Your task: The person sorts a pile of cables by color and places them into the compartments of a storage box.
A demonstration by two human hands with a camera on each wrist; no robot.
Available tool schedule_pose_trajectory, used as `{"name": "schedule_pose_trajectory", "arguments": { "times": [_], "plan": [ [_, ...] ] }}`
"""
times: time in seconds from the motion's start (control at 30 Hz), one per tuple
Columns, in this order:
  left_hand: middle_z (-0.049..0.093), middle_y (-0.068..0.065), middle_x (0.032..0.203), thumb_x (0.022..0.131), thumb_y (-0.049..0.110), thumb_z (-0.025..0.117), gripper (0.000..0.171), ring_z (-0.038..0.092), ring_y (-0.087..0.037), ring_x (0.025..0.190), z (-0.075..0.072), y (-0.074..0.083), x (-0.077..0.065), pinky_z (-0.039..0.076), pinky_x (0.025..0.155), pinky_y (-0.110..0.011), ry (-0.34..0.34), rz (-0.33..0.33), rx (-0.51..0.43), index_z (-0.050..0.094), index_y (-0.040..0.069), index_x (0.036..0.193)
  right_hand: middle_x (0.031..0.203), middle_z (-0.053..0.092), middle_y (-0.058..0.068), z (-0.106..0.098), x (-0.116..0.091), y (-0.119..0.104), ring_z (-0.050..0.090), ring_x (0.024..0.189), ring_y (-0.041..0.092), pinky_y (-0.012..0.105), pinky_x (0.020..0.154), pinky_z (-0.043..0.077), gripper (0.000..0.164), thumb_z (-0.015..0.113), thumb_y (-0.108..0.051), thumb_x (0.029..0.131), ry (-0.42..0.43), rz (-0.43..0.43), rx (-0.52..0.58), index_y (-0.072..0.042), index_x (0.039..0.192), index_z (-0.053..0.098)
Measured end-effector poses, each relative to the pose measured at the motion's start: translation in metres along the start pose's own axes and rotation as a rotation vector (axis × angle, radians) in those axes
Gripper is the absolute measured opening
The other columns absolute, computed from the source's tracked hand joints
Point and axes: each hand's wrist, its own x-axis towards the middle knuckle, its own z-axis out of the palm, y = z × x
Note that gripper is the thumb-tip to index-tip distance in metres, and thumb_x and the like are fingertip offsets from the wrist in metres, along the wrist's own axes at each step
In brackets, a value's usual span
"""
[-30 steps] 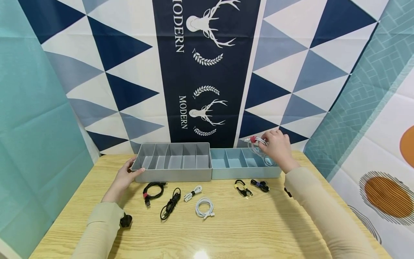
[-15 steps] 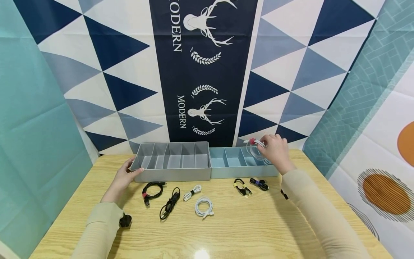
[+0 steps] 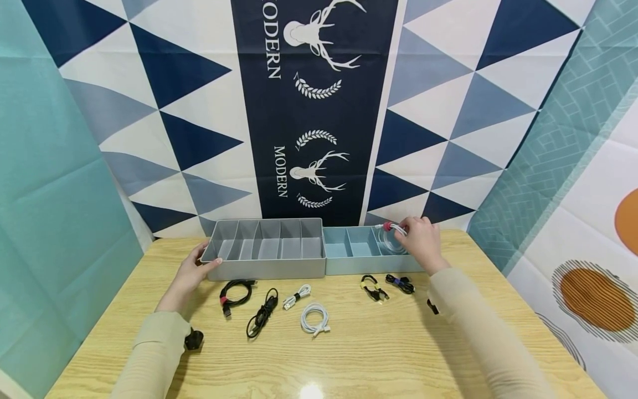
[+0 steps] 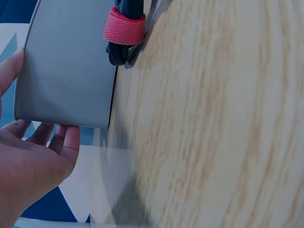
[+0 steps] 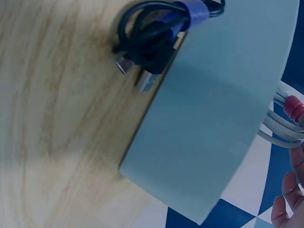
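Observation:
My left hand (image 3: 189,272) holds the left end of a grey divided box (image 3: 269,270), its thumb on the front and its fingers against the end wall. In the left wrist view the fingertips press on that grey wall (image 4: 66,71). My right hand (image 3: 422,241) pinches a coiled white cable (image 3: 391,243) bound with a red strap. The coil hangs upright into the right part of a light blue divided box (image 3: 374,266); whether it touches the floor is hidden. In the right wrist view the red strap (image 5: 293,108) shows beyond the blue box's rim.
Before the boxes lie a black cable with a red strap (image 3: 236,297), a long black cable (image 3: 262,314), a short white cable (image 3: 296,297), a white coil (image 3: 315,320), a yellow-strapped black cable (image 3: 374,288) and a purple-strapped one (image 3: 400,284). A patterned cloth (image 3: 309,111) hangs behind.
My right hand has come down and slightly left, lowering the white cable from above the blue box into it. The left hand keeps its hold on the grey box.

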Motion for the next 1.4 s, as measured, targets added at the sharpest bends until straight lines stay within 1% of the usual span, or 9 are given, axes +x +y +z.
{"name": "schedule_pose_trajectory", "arguments": {
  "times": [0.2, 0.37, 0.43, 0.6, 0.7, 0.93, 1.13, 1.27, 1.4],
  "plan": [
    [0.021, -0.021, 0.152, 0.089, 0.044, 0.062, 0.089, 0.036, -0.035, 0.128, 0.001, 0.0, 0.0, 0.04, 0.092, -0.04, 0.003, 0.0, -0.002, 0.009, 0.011, 0.153, 0.073, 0.062, 0.009, 0.007, -0.004, 0.001, 0.048, 0.072, 0.028, 0.041, 0.063, 0.031, 0.022, 0.071, -0.025, 0.08, 0.002, 0.01, 0.015, -0.004, 0.087, 0.068],
    [0.02, -0.022, 0.152, 0.092, 0.035, 0.06, 0.083, 0.035, -0.037, 0.13, 0.002, 0.001, 0.0, 0.04, 0.095, -0.042, -0.003, 0.005, -0.01, 0.009, 0.01, 0.153, 0.072, 0.06, 0.008, 0.013, -0.007, 0.002, 0.047, 0.071, 0.028, 0.039, 0.063, 0.029, 0.021, 0.071, -0.025, 0.081, -0.018, 0.03, 0.03, -0.005, 0.087, 0.067],
    [0.02, -0.022, 0.152, 0.093, 0.032, 0.06, 0.081, 0.035, -0.037, 0.129, 0.002, 0.001, 0.0, 0.04, 0.095, -0.043, -0.005, 0.006, -0.013, 0.009, 0.01, 0.153, 0.072, 0.06, 0.009, 0.015, -0.008, 0.003, 0.046, 0.071, 0.028, 0.039, 0.062, 0.029, 0.021, 0.071, -0.023, 0.08, -0.011, 0.033, 0.04, -0.004, 0.088, 0.067],
    [0.021, -0.022, 0.152, 0.093, 0.029, 0.06, 0.08, 0.035, -0.036, 0.13, 0.002, 0.002, 0.0, 0.04, 0.095, -0.041, 0.0, 0.003, -0.017, 0.01, 0.01, 0.153, 0.073, 0.061, 0.009, 0.02, -0.01, 0.004, 0.047, 0.07, 0.028, 0.04, 0.062, 0.03, 0.019, 0.073, -0.021, 0.079, 0.023, 0.035, 0.071, -0.005, 0.086, 0.065],
    [0.02, -0.022, 0.152, 0.094, 0.029, 0.059, 0.08, 0.034, -0.037, 0.131, 0.002, 0.002, 0.0, 0.04, 0.095, -0.041, 0.001, 0.003, -0.015, 0.009, 0.01, 0.153, 0.073, 0.062, 0.008, 0.023, -0.01, 0.006, 0.049, 0.072, 0.028, 0.04, 0.063, 0.031, 0.018, 0.074, -0.021, 0.078, 0.037, 0.033, 0.084, -0.007, 0.084, 0.064],
    [0.02, -0.022, 0.152, 0.091, 0.036, 0.062, 0.084, 0.03, -0.039, 0.134, 0.003, 0.001, 0.0, 0.036, 0.101, -0.048, 0.007, 0.007, -0.018, 0.011, 0.01, 0.153, 0.077, 0.064, 0.011, 0.028, -0.011, 0.009, 0.052, 0.08, 0.032, 0.048, 0.069, 0.035, 0.016, 0.073, -0.019, 0.079, 0.046, 0.051, 0.161, -0.008, 0.082, 0.062],
    [0.021, -0.022, 0.152, 0.089, 0.042, 0.062, 0.087, 0.032, -0.038, 0.132, 0.002, 0.0, 0.001, 0.037, 0.099, -0.047, 0.006, 0.006, -0.018, 0.011, 0.011, 0.153, 0.084, 0.065, 0.014, 0.029, -0.011, 0.011, 0.052, 0.08, 0.032, 0.049, 0.07, 0.035, 0.016, 0.072, -0.019, 0.081, 0.026, 0.076, 0.182, -0.006, 0.086, 0.062],
    [0.02, -0.022, 0.152, 0.091, 0.036, 0.061, 0.084, 0.032, -0.038, 0.132, 0.001, 0.001, 0.001, 0.038, 0.098, -0.045, 0.006, -0.002, -0.014, 0.01, 0.011, 0.153, 0.087, 0.066, 0.016, 0.029, -0.012, 0.013, 0.052, 0.079, 0.032, 0.048, 0.069, 0.037, 0.018, 0.072, -0.019, 0.081, 0.027, 0.075, 0.195, -0.005, 0.088, 0.064],
    [0.019, -0.021, 0.153, 0.093, 0.03, 0.06, 0.08, 0.031, -0.038, 0.133, 0.001, 0.0, 0.002, 0.037, 0.099, -0.046, 0.005, -0.012, -0.019, 0.01, 0.012, 0.153, 0.086, 0.066, 0.016, 0.029, -0.012, 0.016, 0.053, 0.078, 0.031, 0.046, 0.066, 0.038, 0.017, 0.072, -0.018, 0.081, 0.03, 0.062, 0.203, -0.005, 0.088, 0.064]
  ]
}}
